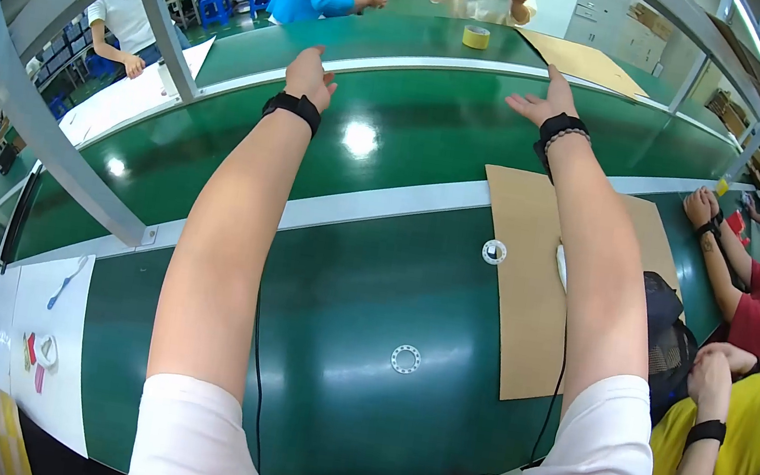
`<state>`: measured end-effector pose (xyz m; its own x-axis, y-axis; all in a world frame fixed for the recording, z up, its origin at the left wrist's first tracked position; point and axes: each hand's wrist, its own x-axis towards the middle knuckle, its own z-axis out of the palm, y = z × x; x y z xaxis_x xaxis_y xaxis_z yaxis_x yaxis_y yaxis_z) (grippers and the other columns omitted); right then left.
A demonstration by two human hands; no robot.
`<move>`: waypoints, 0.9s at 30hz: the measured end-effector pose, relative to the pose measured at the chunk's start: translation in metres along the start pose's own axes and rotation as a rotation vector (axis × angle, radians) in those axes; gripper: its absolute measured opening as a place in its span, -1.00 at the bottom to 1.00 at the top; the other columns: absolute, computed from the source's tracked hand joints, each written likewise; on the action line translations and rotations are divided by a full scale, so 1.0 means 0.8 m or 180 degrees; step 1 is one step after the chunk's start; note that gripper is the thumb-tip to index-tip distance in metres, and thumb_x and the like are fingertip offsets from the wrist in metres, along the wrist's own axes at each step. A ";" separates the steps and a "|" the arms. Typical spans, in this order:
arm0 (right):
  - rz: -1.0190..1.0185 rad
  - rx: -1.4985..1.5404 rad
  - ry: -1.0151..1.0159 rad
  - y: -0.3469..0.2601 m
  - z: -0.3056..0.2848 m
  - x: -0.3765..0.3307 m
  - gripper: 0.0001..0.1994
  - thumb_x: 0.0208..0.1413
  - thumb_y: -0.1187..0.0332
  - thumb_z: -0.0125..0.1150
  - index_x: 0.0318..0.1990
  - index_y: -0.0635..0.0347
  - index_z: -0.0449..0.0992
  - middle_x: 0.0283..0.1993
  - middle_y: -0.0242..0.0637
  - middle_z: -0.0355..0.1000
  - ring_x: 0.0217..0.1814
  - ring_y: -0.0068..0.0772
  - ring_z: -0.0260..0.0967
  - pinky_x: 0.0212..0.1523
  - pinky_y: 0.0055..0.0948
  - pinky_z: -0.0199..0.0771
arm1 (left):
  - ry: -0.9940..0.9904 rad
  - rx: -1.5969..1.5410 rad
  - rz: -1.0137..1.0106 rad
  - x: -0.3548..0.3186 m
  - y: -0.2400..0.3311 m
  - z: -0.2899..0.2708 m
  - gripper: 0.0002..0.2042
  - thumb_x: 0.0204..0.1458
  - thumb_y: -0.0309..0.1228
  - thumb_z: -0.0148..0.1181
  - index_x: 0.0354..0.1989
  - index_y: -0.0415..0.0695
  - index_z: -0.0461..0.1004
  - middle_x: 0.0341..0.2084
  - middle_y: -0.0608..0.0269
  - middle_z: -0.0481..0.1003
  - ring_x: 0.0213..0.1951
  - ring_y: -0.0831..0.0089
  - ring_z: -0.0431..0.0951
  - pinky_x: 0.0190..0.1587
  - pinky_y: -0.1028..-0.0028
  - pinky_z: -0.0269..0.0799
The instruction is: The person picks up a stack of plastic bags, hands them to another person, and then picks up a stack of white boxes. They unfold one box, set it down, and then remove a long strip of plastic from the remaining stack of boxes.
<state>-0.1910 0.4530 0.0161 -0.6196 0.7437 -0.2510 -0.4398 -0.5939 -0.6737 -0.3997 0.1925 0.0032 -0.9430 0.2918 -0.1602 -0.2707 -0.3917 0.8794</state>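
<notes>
Both my arms stretch forward over the green conveyor belt [398, 109], each with a black band at the wrist. My left hand [310, 79] is held up open, its fingers apart and nothing in them. Over to the right, my right hand [546, 103] is open too, palm turned inward, also holding nothing. Below and between the arms, a flat white ring with small holes [407, 346] lies on the green tabletop [345, 281]. A second white ring [487, 259] rests at the left edge of a brown cardboard sheet [516, 344].
A yellow tape roll [475, 37] and another cardboard sheet [589, 65] sit across the belt. White paper [72, 389] with small items lies at left. Grey metal posts [63, 144] frame the bench. A black mesh bag [666, 346] and people are at right; others stand opposite.
</notes>
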 end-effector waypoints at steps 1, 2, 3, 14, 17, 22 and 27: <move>0.0030 -0.0020 0.0044 0.003 -0.001 -0.002 -0.36 0.20 0.05 -0.02 0.37 -0.14 -0.11 0.42 0.06 -0.34 0.38 0.21 -0.15 0.23 0.18 0.07 | 0.0071 0.0093 -0.0011 -0.002 0.003 -0.004 -0.63 0.07 -0.31 0.06 0.07 -0.06 0.31 -0.01 0.15 0.27 -0.13 0.30 0.32 -0.09 0.28 0.27; 0.0001 -0.0016 0.0062 0.000 -0.007 0.000 -0.36 0.20 0.05 -0.02 0.37 -0.14 -0.11 0.42 0.06 -0.34 0.38 0.21 -0.15 0.23 0.18 0.07 | 0.0039 0.0091 -0.0023 -0.011 0.004 0.001 -0.63 0.07 -0.31 0.06 0.07 -0.06 0.31 -0.01 0.15 0.27 -0.13 0.30 0.32 -0.09 0.28 0.27; 0.0018 -0.0024 0.0061 -0.002 -0.012 0.001 -0.37 0.21 0.07 -0.03 0.37 -0.14 -0.13 0.42 0.06 -0.34 0.37 0.21 -0.13 0.22 0.17 0.09 | -0.0289 0.0369 -0.0025 -0.021 0.006 0.003 -0.65 0.07 -0.31 0.07 0.04 -0.08 0.33 -0.08 0.18 0.33 -0.19 0.36 0.36 -0.11 0.31 0.28; -0.0275 -0.0009 0.0119 -0.046 -0.026 -0.034 -0.43 0.23 0.26 -0.01 0.33 0.05 -0.08 0.28 0.07 -0.05 0.28 0.13 0.03 0.19 0.03 0.19 | 0.0229 0.1144 0.3364 -0.410 0.162 -0.017 -0.73 0.08 -0.48 0.00 -0.08 -0.36 0.39 -0.24 -0.09 0.45 -0.27 0.17 0.40 -0.19 0.31 0.31; -0.0394 -0.0149 -0.0007 -0.073 -0.034 -0.047 -0.47 0.22 0.27 0.01 0.29 0.06 -0.01 0.23 0.07 0.03 0.21 0.05 0.13 0.09 -0.10 0.28 | 0.0169 0.1042 0.3503 -0.420 0.174 -0.091 -0.75 0.08 -0.49 -0.01 -0.10 -0.36 0.39 -0.26 -0.07 0.44 -0.29 0.19 0.38 -0.20 0.32 0.29; -0.0588 -0.0733 -0.0547 -0.051 -0.015 -0.113 -0.63 0.14 0.20 0.09 0.04 0.10 0.22 -0.21 -0.15 0.31 -0.31 -0.27 0.31 -0.28 -0.29 0.43 | 0.0050 0.0618 0.4204 -0.441 0.193 -0.193 -0.79 0.09 -0.52 -0.03 -0.14 -0.35 0.39 -0.30 -0.04 0.43 -0.31 0.22 0.35 -0.23 0.34 0.26; -0.0297 -0.0731 -0.0712 -0.006 -0.066 -0.143 -0.67 0.18 0.26 0.05 0.03 0.17 0.21 -0.11 -0.06 0.30 -0.23 -0.20 0.31 -0.30 -0.29 0.42 | 0.0396 -0.0572 0.5200 -0.418 0.134 -0.218 -0.82 0.10 -0.55 -0.05 -0.18 -0.34 0.40 -0.34 -0.01 0.41 -0.34 0.25 0.32 -0.25 0.36 0.23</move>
<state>-0.0838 0.3869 0.0113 -0.7221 0.6907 -0.0394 -0.3590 -0.4228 -0.8321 -0.1472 -0.0993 0.0730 -0.2414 -0.5696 0.7856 0.9540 -0.2875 0.0846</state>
